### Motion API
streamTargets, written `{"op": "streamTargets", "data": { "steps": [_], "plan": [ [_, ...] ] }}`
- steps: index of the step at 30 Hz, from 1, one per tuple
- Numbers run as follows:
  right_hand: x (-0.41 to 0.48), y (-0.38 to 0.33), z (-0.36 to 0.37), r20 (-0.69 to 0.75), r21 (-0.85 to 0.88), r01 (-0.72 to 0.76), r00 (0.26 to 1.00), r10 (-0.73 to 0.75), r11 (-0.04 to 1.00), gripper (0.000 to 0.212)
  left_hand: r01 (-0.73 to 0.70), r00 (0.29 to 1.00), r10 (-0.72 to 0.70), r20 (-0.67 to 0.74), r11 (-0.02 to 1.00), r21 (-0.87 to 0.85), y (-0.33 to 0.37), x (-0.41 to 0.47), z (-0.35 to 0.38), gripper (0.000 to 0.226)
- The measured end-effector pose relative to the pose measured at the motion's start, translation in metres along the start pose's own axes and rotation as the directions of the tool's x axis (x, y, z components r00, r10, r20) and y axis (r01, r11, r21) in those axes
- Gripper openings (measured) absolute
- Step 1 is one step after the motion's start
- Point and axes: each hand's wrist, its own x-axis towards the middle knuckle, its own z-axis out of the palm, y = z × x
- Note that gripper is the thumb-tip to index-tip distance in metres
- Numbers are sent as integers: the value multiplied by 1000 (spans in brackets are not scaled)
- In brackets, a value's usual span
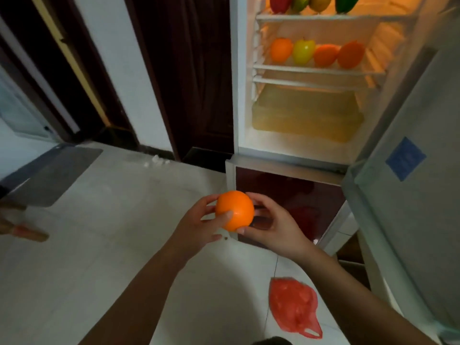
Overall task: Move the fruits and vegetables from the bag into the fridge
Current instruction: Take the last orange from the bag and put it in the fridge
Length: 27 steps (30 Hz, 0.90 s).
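An orange (234,210) is held between both hands in front of the open fridge (308,150). My left hand (201,225) grips its left side and my right hand (271,225) curls round its right side. A red plastic bag (293,305) lies crumpled on the floor at the lower right. On the fridge's middle shelf (316,68) sit an orange (281,49), a yellow-green apple (303,51) and two more orange fruits (338,54). The top shelf holds a red pepper (280,3), a yellow fruit (319,2) and a green pepper (344,3).
The fridge door (418,185) stands open at the right, close to my right arm. A clear drawer (306,115) fills the fridge's bottom. Below is a dark red lower door (286,195). A dark mat (52,175) lies at the left on the pale tiled floor (119,220).
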Motion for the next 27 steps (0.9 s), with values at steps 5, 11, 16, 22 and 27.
{"op": "streamTargets", "data": {
  "steps": [5,11,16,22,27],
  "plan": [
    [31,-12,-14,-174,12,-20,984,22,1000,74,-5,987,12,163,999,-46,22,58,0,46],
    [79,-7,-61,-318,-134,-29,948,-15,991,67,-115,937,69,342,987,115,52,139,17,35],
    [141,14,-101,-362,-135,-58,932,5,989,75,-179,918,85,388,961,213,79,222,35,44],
    [216,28,-160,-481,-13,-23,877,14,1000,63,-142,914,83,396,982,123,119,315,76,45],
    [255,36,-214,-530,-58,-27,848,-8,998,66,-284,879,151,452,928,242,154,375,105,49]
  ]
}}
